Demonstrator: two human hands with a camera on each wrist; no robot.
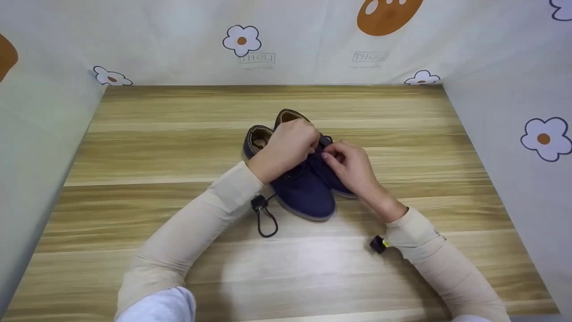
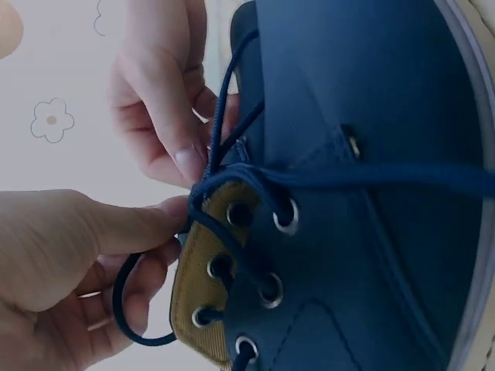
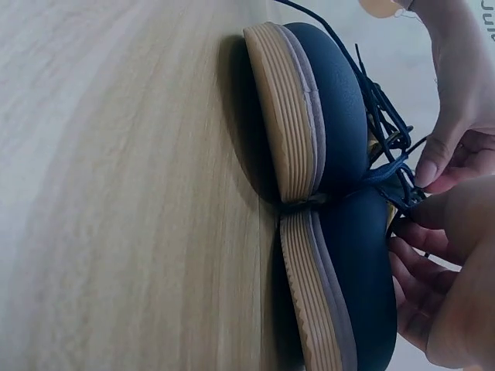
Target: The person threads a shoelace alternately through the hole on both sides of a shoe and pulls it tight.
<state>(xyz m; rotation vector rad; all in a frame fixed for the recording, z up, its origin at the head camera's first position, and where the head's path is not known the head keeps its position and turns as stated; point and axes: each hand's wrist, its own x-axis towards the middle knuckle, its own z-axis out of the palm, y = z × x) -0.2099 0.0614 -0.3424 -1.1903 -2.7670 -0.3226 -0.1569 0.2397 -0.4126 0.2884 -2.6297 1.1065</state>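
Observation:
A pair of navy blue shoes [image 1: 308, 197] stands side by side, toes angled toward the lower right. In the left wrist view, dark blue laces [image 2: 228, 116] run through metal eyelets beside a tan tongue [image 2: 197, 286]. My left hand [image 1: 292, 138] reaches over the near shoe, its thumb and fingers pinching a lace behind that tongue. Facing it, my right hand [image 1: 353, 165] pinches lace between thumb and forefinger at the far shoe's laced part. In the right wrist view, the fingertips of both hands nearly meet among tangled laces [image 3: 387, 131]. Exactly which lace strand each hand has is partly hidden.
The shoes stand on a wood-grain table [image 1: 201, 134]. Pale curtains [image 1: 304, 58] with flower prints rise at the back and sides. A black cord loop with a stopper [image 1: 263, 210] lies by the left sleeve, and a small black piece [image 1: 377, 244] sits by the right cuff.

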